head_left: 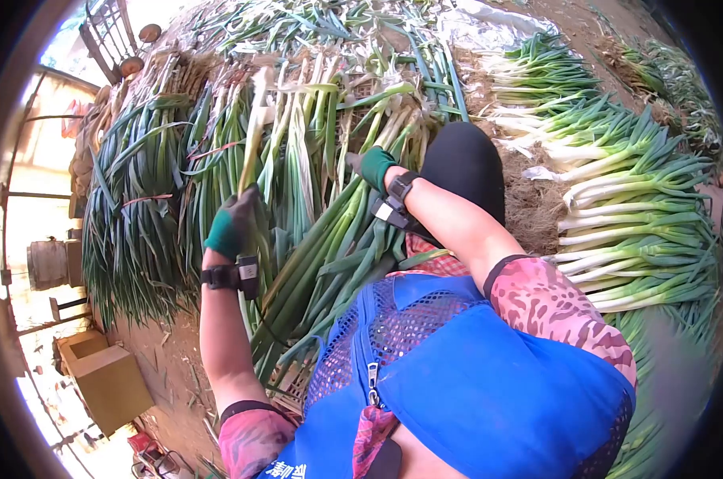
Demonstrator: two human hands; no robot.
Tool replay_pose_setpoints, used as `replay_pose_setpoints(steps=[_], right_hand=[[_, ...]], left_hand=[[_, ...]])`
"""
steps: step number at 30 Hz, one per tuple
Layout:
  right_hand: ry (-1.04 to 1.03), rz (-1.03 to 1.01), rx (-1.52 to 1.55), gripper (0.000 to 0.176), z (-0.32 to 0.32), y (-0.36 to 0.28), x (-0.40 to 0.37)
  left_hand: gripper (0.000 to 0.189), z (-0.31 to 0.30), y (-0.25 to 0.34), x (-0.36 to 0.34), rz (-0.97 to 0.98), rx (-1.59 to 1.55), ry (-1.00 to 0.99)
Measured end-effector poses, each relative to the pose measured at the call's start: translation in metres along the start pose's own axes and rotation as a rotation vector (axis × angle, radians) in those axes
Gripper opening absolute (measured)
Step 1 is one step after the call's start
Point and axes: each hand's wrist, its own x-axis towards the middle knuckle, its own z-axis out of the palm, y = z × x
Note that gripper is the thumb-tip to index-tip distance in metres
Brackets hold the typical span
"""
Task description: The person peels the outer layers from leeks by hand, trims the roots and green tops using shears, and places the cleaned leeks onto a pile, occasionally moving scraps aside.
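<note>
My left hand (235,223), in a green and dark glove, is closed round a leek (254,148) whose pale end points up and looks blurred. My right hand (373,166), gloved the same way, reaches over the leafy bundle of leeks (329,239) in front of my body. Its fingertips are partly hidden among the stalks, so what it holds cannot be made out. Both wrists carry dark straps with small devices. Untrimmed leeks with roots and long green leaves lie under and around both hands.
Tied leek bundles (138,191) lie at the left. Cleaned white-stemmed leeks (617,231) form a long row at the right, beside a heap of roots (533,199). A cardboard box (110,383) stands at the lower left. White sheeting (489,28) lies at the top.
</note>
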Motion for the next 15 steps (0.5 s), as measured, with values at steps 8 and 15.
replay_pose_setpoints(steps=[8, 15], right_hand=[[-0.028, 0.131, -0.413, 0.101, 0.000, -0.026, -0.035], [-0.013, 0.396, -0.366, 0.096, 0.011, 0.010, 0.009]], left_hand=[[0.033, -0.048, -0.032, -0.008, 0.137, 0.323, 0.127], [0.039, -0.047, -0.021, -0.041, 0.073, 0.360, 0.204]])
